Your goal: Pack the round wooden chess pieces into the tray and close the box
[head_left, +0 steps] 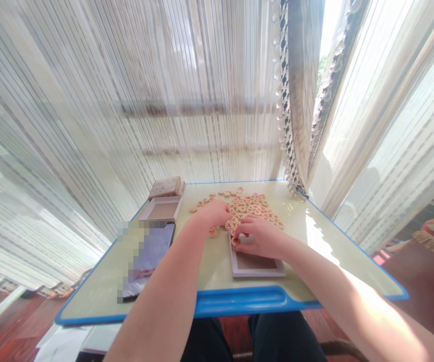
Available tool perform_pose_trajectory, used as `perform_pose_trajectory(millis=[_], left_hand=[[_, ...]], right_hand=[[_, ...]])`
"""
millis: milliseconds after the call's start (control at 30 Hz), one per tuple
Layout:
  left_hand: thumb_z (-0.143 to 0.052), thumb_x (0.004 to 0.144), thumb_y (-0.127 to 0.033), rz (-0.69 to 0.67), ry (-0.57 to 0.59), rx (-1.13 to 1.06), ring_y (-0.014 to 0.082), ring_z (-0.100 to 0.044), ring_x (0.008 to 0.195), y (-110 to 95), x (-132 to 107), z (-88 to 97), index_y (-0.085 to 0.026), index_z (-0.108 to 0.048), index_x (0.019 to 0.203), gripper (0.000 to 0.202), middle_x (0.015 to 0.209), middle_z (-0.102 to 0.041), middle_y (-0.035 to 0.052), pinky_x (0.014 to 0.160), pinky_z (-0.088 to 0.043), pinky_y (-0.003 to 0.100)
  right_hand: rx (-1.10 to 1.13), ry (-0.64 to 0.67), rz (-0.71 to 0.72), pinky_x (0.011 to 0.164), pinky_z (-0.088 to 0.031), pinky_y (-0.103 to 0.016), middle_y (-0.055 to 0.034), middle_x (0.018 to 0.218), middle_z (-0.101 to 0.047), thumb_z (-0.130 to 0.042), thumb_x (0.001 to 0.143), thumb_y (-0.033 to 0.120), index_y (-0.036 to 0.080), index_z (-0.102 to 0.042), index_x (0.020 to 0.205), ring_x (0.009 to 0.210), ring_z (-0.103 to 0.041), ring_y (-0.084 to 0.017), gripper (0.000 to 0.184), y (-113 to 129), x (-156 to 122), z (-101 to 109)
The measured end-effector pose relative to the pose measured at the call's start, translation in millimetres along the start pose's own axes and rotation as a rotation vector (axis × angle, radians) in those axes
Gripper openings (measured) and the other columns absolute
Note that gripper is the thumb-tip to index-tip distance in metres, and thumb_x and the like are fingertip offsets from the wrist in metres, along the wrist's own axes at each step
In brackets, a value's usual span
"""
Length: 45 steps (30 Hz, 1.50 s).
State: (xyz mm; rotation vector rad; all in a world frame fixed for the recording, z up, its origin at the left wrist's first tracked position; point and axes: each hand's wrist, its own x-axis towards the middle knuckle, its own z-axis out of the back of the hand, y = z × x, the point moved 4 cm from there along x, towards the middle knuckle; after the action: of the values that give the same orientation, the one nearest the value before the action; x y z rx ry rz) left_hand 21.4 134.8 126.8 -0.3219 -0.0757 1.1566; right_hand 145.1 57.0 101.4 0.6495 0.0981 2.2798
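Round wooden game pieces (252,205) with red and dark marks lie scattered on a pale table with a blue rim (239,301). My left hand (214,212) rests among them at the pile's left side, fingers curled over a piece or two. My right hand (262,236) is at the far end of a shallow grey box tray (256,266), its fingers pinched on a piece with a red mark at the tray's top left corner.
A second grey box tray (162,210) and a wooden-patterned box (166,187) sit at the back left. A dark phone or tablet (149,259) lies at the left. Sheer curtains (126,100) surround the table; a beaded drape (292,125) hangs at the back right.
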Motion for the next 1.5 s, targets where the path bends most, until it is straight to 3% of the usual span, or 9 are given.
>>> perform_pose_trajectory(millis=[267, 467, 600, 733, 833, 967, 1167, 1367, 1500], left_hand=[[-0.049, 0.072, -0.021, 0.082, -0.092, 0.038, 0.0132, -0.051, 0.053, 0, -2, 7.6, -0.018, -0.062, 0.065, 0.015, 0.062, -0.062, 0.0019, 0.051, -0.036, 0.024], [-0.047, 0.078, -0.016, 0.114, -0.355, -0.063, 0.0203, -0.061, 0.095, 6, 4, 7.8, -0.023, -0.068, 0.099, 0.031, 0.107, -0.067, 0.0059, 0.079, -0.046, 0.028], [-0.043, 0.082, -0.015, 0.046, -0.482, -0.069, 0.0211, -0.056, 0.108, 10, 18, 5.5, -0.02, -0.064, 0.111, 0.036, 0.116, -0.063, 0.0081, 0.094, -0.041, 0.032], [-0.045, 0.08, -0.017, 0.03, -0.378, -0.037, 0.0218, -0.06, 0.101, 12, 50, 13.9, -0.02, -0.064, 0.111, 0.036, 0.109, -0.067, 0.0083, 0.089, -0.044, 0.032], [-0.045, 0.079, -0.017, 0.031, -0.284, -0.013, 0.0233, -0.061, 0.096, 11, 79, 22.0, -0.019, -0.068, 0.101, 0.032, 0.106, -0.068, 0.0093, 0.085, -0.046, 0.033], [-0.042, 0.081, -0.02, -0.156, -0.296, -0.021, 0.0212, -0.058, 0.105, -3, 102, 16.2, -0.023, -0.065, 0.108, 0.036, 0.117, -0.064, 0.0051, 0.092, -0.043, 0.032], [-0.045, 0.082, -0.032, -0.26, -0.244, 0.095, 0.0205, -0.058, 0.1, -11, 106, -11.7, -0.026, -0.069, 0.099, 0.03, 0.109, -0.066, 0.0022, 0.089, -0.044, 0.031], [-0.045, 0.082, -0.038, -0.249, -0.241, 0.183, 0.0238, -0.056, 0.101, -18, 104, -9.4, -0.026, -0.068, 0.1, 0.032, 0.108, -0.065, 0.0048, 0.083, -0.046, 0.035], [-0.04, 0.084, -0.037, -0.188, -0.231, 0.276, 0.0269, -0.055, 0.099, -27, 101, -10.4, -0.023, -0.068, 0.096, 0.034, 0.104, -0.064, 0.0096, 0.08, -0.047, 0.038]], right_hand=[[0.047, -0.101, -0.052, 0.07, -0.041, -0.028, -0.0028, 0.078, -0.059, -0.06, 0.078, 0.033, 0.021, -0.065, 0.087, 0.078, -0.054, -0.016, 0.016, 1, 0, 13], [0.172, -0.466, -0.408, 0.062, -0.04, -0.025, 0.0011, 0.065, -0.054, -0.05, 0.082, 0.031, 0.02, -0.064, 0.098, 0.062, -0.05, -0.013, 0.023, -38, -6, 37], [0.257, -0.488, -0.605, 0.06, -0.041, -0.025, -0.0001, 0.067, -0.057, -0.046, 0.082, 0.031, 0.019, -0.063, 0.101, 0.06, -0.051, -0.012, 0.028, -71, -5, 39], [0.226, -0.256, -0.652, 0.058, -0.042, -0.024, -0.0053, 0.091, -0.062, -0.054, 0.076, 0.029, 0.021, -0.058, 0.116, 0.06, -0.053, -0.011, 0.04, -103, 15, 46], [0.163, -0.288, -0.697, 0.06, -0.042, -0.024, -0.006, 0.096, -0.061, -0.054, 0.074, 0.022, 0.022, -0.054, 0.122, 0.063, -0.053, -0.012, 0.048, -133, 32, 61], [0.269, -0.375, -0.734, 0.061, -0.045, -0.025, -0.0055, 0.096, -0.062, -0.043, 0.079, 0.019, 0.02, -0.057, 0.116, 0.064, -0.055, -0.013, 0.04, -165, 51, 56], [0.114, -0.471, -0.434, 0.096, -0.037, -0.034, -0.0072, 0.106, -0.062, -0.045, 0.078, 0.02, 0.02, -0.067, 0.098, 0.104, -0.054, -0.019, 0.03, -183, 51, 25], [0.32, -0.543, -0.815, 0.075, -0.046, -0.032, -0.0056, 0.091, -0.067, -0.039, 0.081, 0.029, 0.018, -0.064, 0.104, 0.076, -0.06, -0.017, 0.036, -227, 19, 23], [0.293, -0.437, -0.771, 0.075, -0.044, -0.028, -0.0033, 0.087, -0.069, -0.043, 0.079, 0.028, 0.019, -0.067, 0.096, 0.078, -0.06, -0.016, 0.031, -222, 22, 22]])
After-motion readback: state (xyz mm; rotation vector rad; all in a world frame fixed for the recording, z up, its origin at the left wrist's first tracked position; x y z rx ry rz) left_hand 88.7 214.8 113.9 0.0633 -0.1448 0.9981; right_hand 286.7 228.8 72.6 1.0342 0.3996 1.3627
